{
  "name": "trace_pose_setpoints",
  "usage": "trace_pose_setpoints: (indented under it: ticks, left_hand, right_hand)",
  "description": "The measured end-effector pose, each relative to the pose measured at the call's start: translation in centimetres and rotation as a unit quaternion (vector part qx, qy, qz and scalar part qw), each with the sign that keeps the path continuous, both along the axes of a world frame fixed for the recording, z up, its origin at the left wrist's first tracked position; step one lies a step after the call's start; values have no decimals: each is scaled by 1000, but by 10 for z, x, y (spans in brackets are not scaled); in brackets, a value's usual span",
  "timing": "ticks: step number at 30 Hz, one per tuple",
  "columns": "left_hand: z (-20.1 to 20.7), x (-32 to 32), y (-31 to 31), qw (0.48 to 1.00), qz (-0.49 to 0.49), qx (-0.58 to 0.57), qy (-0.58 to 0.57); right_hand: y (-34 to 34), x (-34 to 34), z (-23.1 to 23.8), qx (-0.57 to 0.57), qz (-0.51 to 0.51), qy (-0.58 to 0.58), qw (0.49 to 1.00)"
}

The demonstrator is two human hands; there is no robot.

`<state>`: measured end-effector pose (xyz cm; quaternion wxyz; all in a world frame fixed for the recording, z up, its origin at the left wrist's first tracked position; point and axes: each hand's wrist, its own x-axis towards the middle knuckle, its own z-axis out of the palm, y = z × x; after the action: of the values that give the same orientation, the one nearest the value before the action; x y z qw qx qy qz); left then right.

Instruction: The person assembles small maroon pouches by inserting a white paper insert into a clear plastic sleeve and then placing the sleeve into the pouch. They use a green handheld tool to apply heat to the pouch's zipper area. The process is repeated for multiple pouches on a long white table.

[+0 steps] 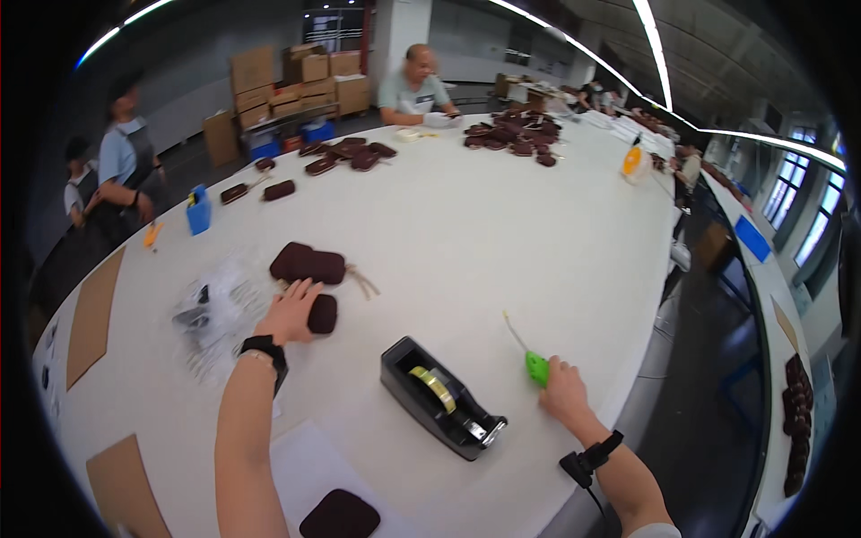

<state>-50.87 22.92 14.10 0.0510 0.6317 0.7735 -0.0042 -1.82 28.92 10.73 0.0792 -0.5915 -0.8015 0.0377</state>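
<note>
My left hand (291,312) is closed over the near end of a small dark maroon soft bundle (324,315). Just beyond it lies a larger maroon bundle (308,264) with pale strings trailing to the right. My right hand (565,392) grips a bright green-handled tool (536,367); its thin shaft points away to the upper left and ends in a pale tip. Between my hands stands a black tape dispenser (441,399) with a yellowish roll. Another maroon piece (340,515) rests on a white sheet (314,457) at the near edge.
Clear plastic bags (215,314) lie left of my left hand, with cardboard sheets (96,318) farther left. A blue holder (198,212) and an orange cutter (152,236) are beyond. Across the white table (448,233), a person (416,94) sits by a maroon pile (511,133).
</note>
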Motion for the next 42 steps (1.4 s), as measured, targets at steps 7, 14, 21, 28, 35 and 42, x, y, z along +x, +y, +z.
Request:
trace_pose_setpoints:
  ticks: [7,14,21,28,35,42]
  left_hand:
    - [13,-2,-6,957,59,146,-242]
    - [113,112,-136,544,-101,165,-817]
    - [88,347,-205,336,-52,-323,-883]
    - [-63,494,-191,194,111,-378,-899]
    - [-138,505,-197,199,225,-348,-888]
    - [-168,489,-216,210,259,-365,-869]
  right_hand:
    - [-5,12,-1,-6,-5,6,1000]
    - [-3,-2,-5,-13,16,51,999]
    - [-45,87,39,-150,43,270,950]
    - [-220,272,66,-211,-96,302,924]
    - [-367,294,46,-427,-13,90,900]
    - [-339,289,30,-441,-1,62,895]
